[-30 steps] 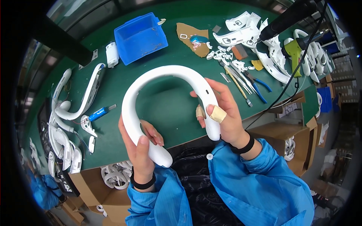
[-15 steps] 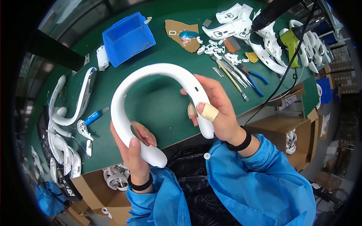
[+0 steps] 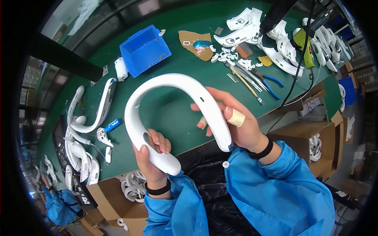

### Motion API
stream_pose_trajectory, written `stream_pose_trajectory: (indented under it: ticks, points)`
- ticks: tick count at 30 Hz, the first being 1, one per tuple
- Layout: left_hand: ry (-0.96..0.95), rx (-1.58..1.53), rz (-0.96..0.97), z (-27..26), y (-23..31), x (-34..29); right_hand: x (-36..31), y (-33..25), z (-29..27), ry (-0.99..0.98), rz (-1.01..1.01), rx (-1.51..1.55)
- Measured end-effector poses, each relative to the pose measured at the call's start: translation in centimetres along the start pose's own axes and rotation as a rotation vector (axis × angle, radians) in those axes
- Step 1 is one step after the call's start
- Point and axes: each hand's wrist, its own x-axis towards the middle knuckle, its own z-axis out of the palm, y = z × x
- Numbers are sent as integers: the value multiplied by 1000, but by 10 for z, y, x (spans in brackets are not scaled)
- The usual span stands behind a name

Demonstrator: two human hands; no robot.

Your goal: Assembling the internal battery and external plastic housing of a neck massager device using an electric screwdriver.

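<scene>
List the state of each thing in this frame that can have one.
White U-shaped neck fan: assembled, held up above the green bench.
Left hand: closed around one fan end.
Right hand: gripping the other end, two fingers taped.
Blue bin: upright, open-topped.
Blue-handled pliers: lying flat.

Brown cardboard boxes at the green table's right and lower-left edges

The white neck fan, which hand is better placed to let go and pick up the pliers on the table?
Probably the right hand: the blue-handled pliers lie on the table's right side, just beyond it. The left hand grips the neck fan's other end, farther away.
</scene>
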Motion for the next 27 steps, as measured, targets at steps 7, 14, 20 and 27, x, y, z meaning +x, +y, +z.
stream_pose_trajectory:
  ticks: [7, 14, 20, 27]
  points:
    - [23, -449, -127, 1, 5, -6, -20, -28, 40, -314, 67, 95]
    - [27, -357, -178, -4, 3, -21, -25, -13, 82, -538, -217, -118]
    - [106, -511, -167, 24, 12, -20, -37, -9, 90, -592, -279, -247]
    - [71, -513, -161, 13, 11, -23, -43, -4, 94, -590, -277, -197]
